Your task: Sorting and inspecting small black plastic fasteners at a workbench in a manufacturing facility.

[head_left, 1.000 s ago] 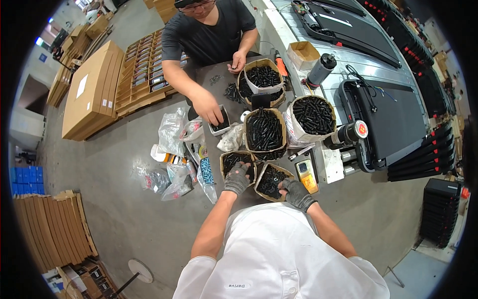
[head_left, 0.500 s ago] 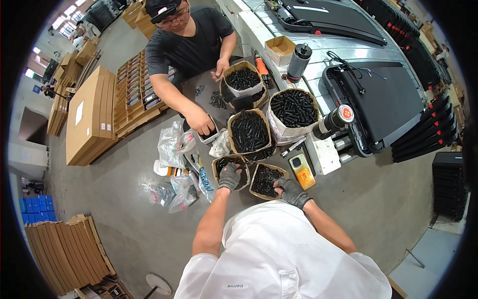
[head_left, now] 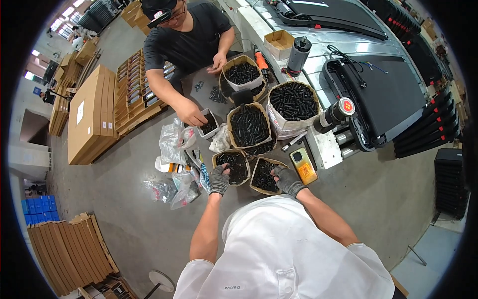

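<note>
My left hand (head_left: pixel 219 179), in a grey glove, lies on the near rim of a brown paper bag of black screws (head_left: pixel 234 167), fingers curled down into it. My right hand (head_left: pixel 288 180), also gloved, rests at the right rim of a second bag of black screws (head_left: pixel 263 177) beside the first. The gloves and curled fingers hide whether either hand holds any screws. Across from me a person in a black shirt has one hand (head_left: pixel 191 115) at a small white box of screws (head_left: pixel 209 124) and the other hand (head_left: pixel 217 62) by a farther bag (head_left: pixel 242 73).
Two more full bags (head_left: pixel 249 124) (head_left: pixel 294 102) stand behind mine. A yellow handheld device (head_left: pixel 304 166) lies by my right hand. Clear plastic bags (head_left: pixel 174 142) are scattered to the left. A black bottle (head_left: pixel 298 50), long cartons (head_left: pixel 88 114) and a black machine (head_left: pixel 383 94) surround us.
Both my hands stay at the two near bags, shifting only slightly. The person opposite keeps a hand at the small white box. The view has tilted a little.
</note>
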`<state>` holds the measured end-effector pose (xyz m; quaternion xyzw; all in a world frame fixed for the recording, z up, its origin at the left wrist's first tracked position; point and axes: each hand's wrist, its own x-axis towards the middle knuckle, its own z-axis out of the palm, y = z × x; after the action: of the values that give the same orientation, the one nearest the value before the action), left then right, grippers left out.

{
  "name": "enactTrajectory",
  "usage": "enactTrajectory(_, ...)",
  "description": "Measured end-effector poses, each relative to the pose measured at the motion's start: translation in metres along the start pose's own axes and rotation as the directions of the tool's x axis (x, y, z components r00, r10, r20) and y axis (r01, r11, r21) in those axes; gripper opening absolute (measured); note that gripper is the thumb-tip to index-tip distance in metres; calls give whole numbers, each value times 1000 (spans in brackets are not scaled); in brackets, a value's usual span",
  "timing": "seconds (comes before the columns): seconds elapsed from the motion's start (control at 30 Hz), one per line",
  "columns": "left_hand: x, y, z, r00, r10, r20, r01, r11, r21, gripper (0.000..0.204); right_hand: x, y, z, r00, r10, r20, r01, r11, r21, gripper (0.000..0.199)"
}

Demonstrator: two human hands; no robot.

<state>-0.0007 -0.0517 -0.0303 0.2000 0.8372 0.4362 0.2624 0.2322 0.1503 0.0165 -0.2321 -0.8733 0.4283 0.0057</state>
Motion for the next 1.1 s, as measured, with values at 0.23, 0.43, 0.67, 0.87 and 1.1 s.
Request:
enactTrajectory(0.23,-13,32,1,988,152,-3,-151,979,138,27,19,-23,14,958,90,273,17,929,-369,59)
enactTrajectory(0.43,-39,43,2,994,64,89,-59,997,-57,27,25,-4,41,955,-1,298,104,938,-330,49)
enactTrajectory(0.67,-59,62,6,958,-135,253,208,935,-289,27,24,9,35,988,103,118,-132,952,275,27)
enactTrajectory(0.87,-65,74,9,912,-180,367,314,885,-344,24,9,10,4,912,86,402,-411,169,896,37)
enactTrajectory(1.1,-69,83,12,902,-128,413,338,803,-491,22,-9,-15,-29,918,3,396,-396,-1,918,50)
